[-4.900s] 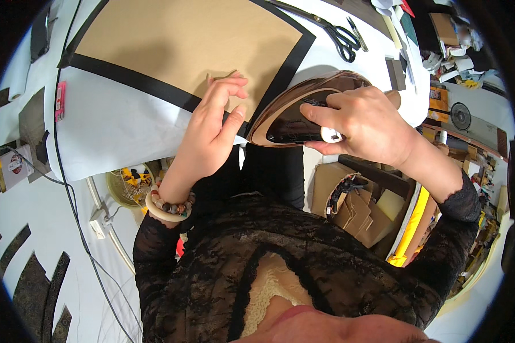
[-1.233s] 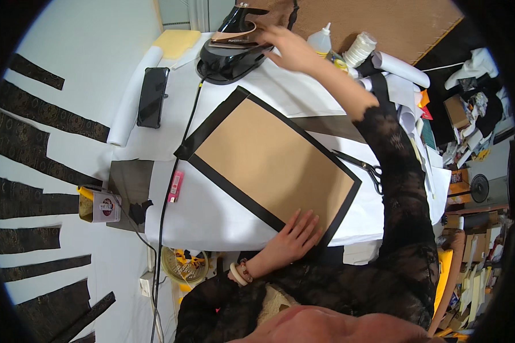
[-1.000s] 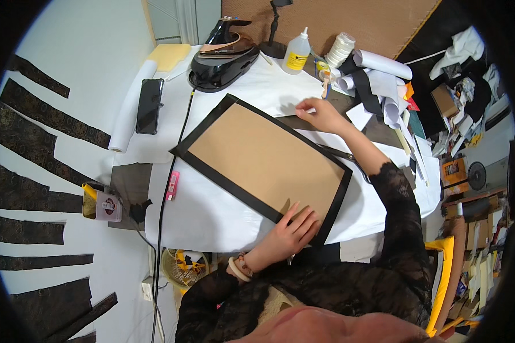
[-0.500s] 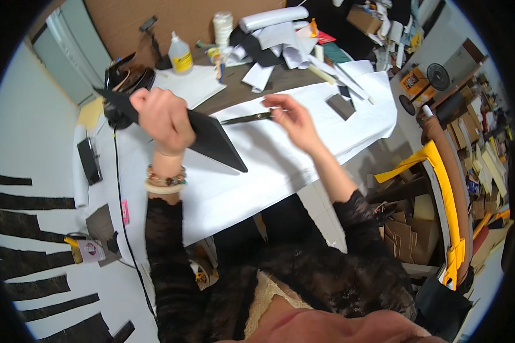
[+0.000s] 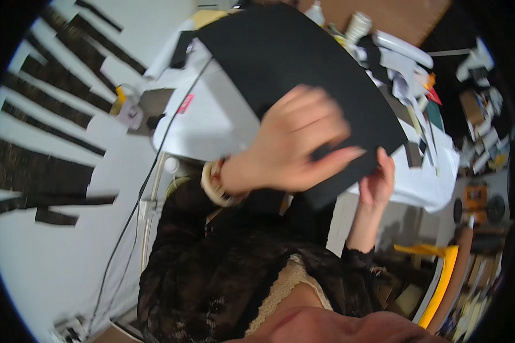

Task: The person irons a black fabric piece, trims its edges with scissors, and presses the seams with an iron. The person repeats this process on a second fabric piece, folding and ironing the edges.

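Note:
A large stiff black sheet [image 5: 303, 51], slightly curved along its right edge, is tilted up over the white-covered table [image 5: 209, 117]. My right hand [image 5: 377, 182] grips its lower right edge, the fingers partly hidden by the sheet. In front of the sheet's lower middle is my left hand [image 5: 297, 140], a pale bangle and beads [image 5: 216, 182] at its wrist. Its thumb stretches away from the bent fingers, which are blurred by motion, and nothing shows between them. Whether the left hand touches the sheet I cannot tell.
Black strips [image 5: 51, 86] lie or hang along the pale surface at left, near a dark cable [image 5: 136, 200]. Behind the sheet are a white paper roll [image 5: 403, 48], loose papers and a bottle [image 5: 315, 12]. A yellow-edged roll [image 5: 445, 280] stands at right.
The black sheet has swung broadside to me. My left hand has let go of its edge, and my right hand now grips it. The dark slim tool by my right hand is out of sight.

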Demonstrator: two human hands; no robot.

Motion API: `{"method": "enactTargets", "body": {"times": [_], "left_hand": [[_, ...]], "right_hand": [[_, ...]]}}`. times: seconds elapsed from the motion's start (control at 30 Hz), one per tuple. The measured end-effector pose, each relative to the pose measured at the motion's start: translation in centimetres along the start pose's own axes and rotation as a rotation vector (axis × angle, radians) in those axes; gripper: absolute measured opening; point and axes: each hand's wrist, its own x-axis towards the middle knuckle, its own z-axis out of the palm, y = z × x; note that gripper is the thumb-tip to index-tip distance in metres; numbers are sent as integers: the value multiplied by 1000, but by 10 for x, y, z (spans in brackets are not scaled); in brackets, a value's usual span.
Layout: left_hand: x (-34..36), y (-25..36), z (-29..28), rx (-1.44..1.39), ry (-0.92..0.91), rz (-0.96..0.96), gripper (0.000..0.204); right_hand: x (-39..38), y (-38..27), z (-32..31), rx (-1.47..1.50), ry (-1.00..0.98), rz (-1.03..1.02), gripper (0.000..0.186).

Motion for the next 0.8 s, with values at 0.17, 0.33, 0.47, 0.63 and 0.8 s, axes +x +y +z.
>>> {"method": "enactTargets", "body": {"times": [0.17,0.33,0.47,0.63,0.8], "left_hand": [[-144,-28,11,-967,140,-840,61],[-108,-70,-14,-1842,339,-1006,35],[-111,-73,-60,-1610,448,-932,29],[-81,-48,-99,-1104,555,-556,30],[-79,-83,-119,-1147,560,-969,23]], "right_hand": [[12,19,3,31,-93,118,28],[52,67,32,77,-159,237,25],[88,114,64,185,-690,257,50],[106,197,85,-393,-597,202,57],[66,243,135,-1171,-726,-209,49]]}}
